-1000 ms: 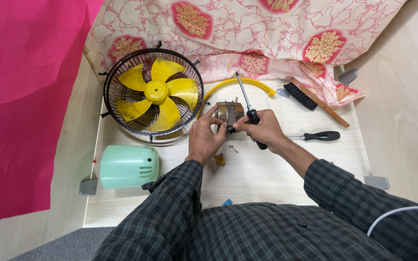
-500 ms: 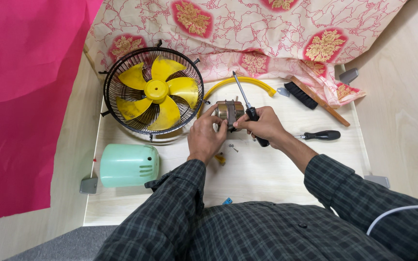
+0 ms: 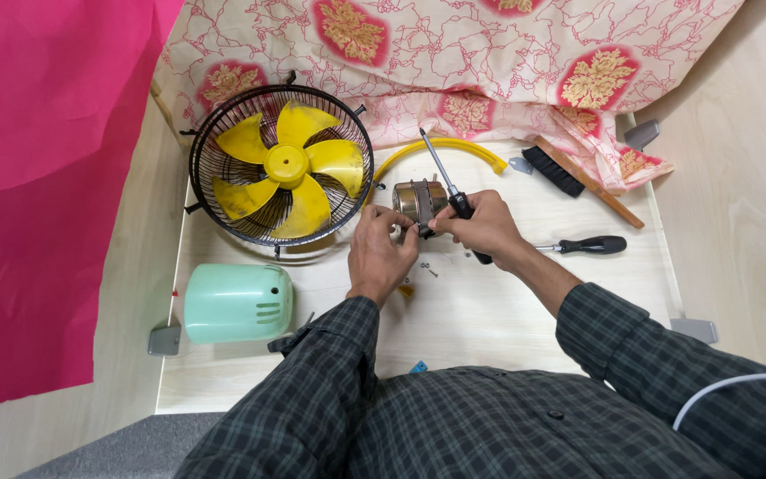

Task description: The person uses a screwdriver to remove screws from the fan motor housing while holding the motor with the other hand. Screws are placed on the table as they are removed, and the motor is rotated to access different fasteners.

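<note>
Holding a small metal fan motor (image 3: 418, 200) at the middle of the light wooden table (image 3: 489, 319), both hands meet over it. Left hand (image 3: 381, 253) has its fingers curled against the motor's near left side, gripping it. Right hand (image 3: 482, 226) is closed round the black handle of a screwdriver (image 3: 444, 188), shaft tilted up and away to the left, tip in the air above the motor; the same hand's fingertips also touch the motor's right side. Motor rests on the table, just right of the fan cage.

Black wire fan cage (image 3: 281, 167) with yellow blades (image 3: 287, 165) lies flat at the table's far left, near the motor. Mint green plastic housing (image 3: 238, 303) sits at the near left, well apart from the hands. Curved yellow strip (image 3: 441, 147) lies beyond the motor. Second screwdriver (image 3: 583, 246) with a black handle lies on the table right of the right wrist. Brush (image 3: 581, 176) with a wooden handle and black bristles lies far right, partly on the cloth. A few small screws (image 3: 430, 270) are scattered just below the hands. Floral pink and white cloth (image 3: 489, 53) covers the far edge of the table. Bright pink sheet (image 3: 46, 160) hangs at the left. Sleeves are dark plaid (image 3: 330, 381).
</note>
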